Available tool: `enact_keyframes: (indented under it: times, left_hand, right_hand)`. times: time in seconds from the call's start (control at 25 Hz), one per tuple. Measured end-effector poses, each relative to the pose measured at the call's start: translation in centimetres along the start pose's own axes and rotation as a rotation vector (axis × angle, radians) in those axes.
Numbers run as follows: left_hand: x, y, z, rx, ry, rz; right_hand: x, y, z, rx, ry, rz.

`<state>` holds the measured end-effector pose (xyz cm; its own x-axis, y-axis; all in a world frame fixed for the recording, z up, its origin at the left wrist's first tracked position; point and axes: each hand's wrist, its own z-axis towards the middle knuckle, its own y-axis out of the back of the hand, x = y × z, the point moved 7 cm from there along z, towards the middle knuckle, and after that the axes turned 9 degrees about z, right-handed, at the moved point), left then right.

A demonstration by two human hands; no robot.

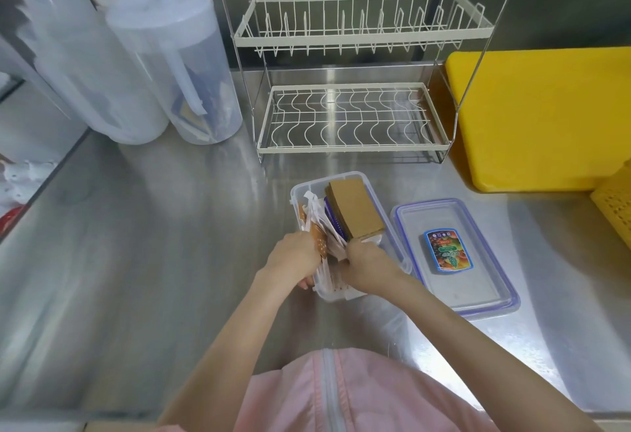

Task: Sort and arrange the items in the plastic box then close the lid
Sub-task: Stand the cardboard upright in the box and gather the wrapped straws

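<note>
Stainless steel formed the bench (170, 226), and on it sat the clear plastic box (375, 199), open, with both hands working at its near end. The left hand (293, 257) had its grip closed around a bundle of white paper strips and orange-patterned sachets (319, 244) standing on edge along the box's left side. The right hand (367, 266) had its grip curled shut over the near ends of the items beside that bundle; exactly which item it clamped could not be told. Just beyond the right grip stood a stack of brown cardboard pieces (355, 208), upright and leaning, with a dark blue packet (333, 218) pressed against the stack's left face. White strips fanned out beyond the left grip towards the box's far left corner.

To the right of the right grip, just beside the box, the lid (454, 295) with its blue seal lay flat on the bench, a colourful label (448, 250) at its centre. Well beyond both grips stood a white two-tier wire dish rack (351, 90), with translucent plastic jugs (177, 66) further left and a yellow cutting board (546, 117) off to the right.
</note>
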<state>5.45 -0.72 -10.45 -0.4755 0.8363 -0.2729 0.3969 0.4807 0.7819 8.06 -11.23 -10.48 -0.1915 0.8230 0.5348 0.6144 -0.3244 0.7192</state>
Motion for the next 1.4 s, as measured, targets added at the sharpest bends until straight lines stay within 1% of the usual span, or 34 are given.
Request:
enact_keyframes:
  times: [0.12, 0.24, 0.32, 0.44, 0.52, 0.68, 0.76, 0.8, 0.92, 1.0, 1.12, 1.28, 1.32, 1.4]
  left_hand:
    - [-0.2, 0.5, -0.4, -0.007, -0.019, 0.066]
    - [-0.1, 1.3, -0.8, -0.063, 0.004, 0.223]
    - [0.2, 1.7, -0.9, -0.091, 0.025, 0.232]
    - [1.1, 1.7, -0.6, -0.077, 0.002, 0.021]
    - [1.5, 2.1, -0.9, -0.119, -0.026, -0.098]
    - [1.9, 3.0, -2.3, -0.265, -0.087, -0.194]
    - [2.2, 2.9, -2.7, -0.270, -0.082, -0.263]
    - [2.3, 2.6, -2.7, -0.238, -0.080, -0.289]
    - [2.0, 1.1, -2.9, -0.109, -0.120, -0.248]
    - [1.6, 0.7, -3.2, -0.108, -0.145, -0.213]
    - [1.4, 0.5, -3.6, -0.128, -0.137, -0.229]
    - [1.4, 1.7, -4.1, -0.230, -0.172, -0.311]
    - [1.3, 2.0, -4.2, -0.261, -0.180, -0.359]
    - [0.9, 2.2, -4.4, -0.296, -0.191, -0.506]
  right_hand:
    - [0.0, 0.6, -0.5, -0.043, -0.016, 0.084]
    - [0.1, 0.9, -1.0, -0.087, 0.000, 0.075]
    - [0.2, 1.1, -1.4, -0.091, 0.014, 0.077]
    - [0.3, 1.6, -2.2, -0.095, 0.029, 0.110]
    - [0.4, 2.1, -2.8, -0.113, 0.039, 0.120]
    - [0.8, 2.9, -3.8, -0.174, 0.057, 0.139]
    - [0.9, 3.5, -4.2, -0.193, 0.059, 0.161]
    - [0.8, 3.8, -4.3, -0.201, 0.056, 0.167]
    - [0.4, 4.3, -4.6, -0.174, 0.035, 0.214]
    - [0.3, 4.3, -4.9, -0.157, 0.037, 0.243]
    - [0.3, 4.3, -5.1, -0.177, 0.070, 0.273]
    - [0.3, 4.3, -4.9, -0.235, 0.122, 0.397]
    - [0.3, 4.3, -4.8, -0.251, 0.127, 0.474]
    - [0.2, 4.5, -4.7, -0.283, 0.124, 0.714]
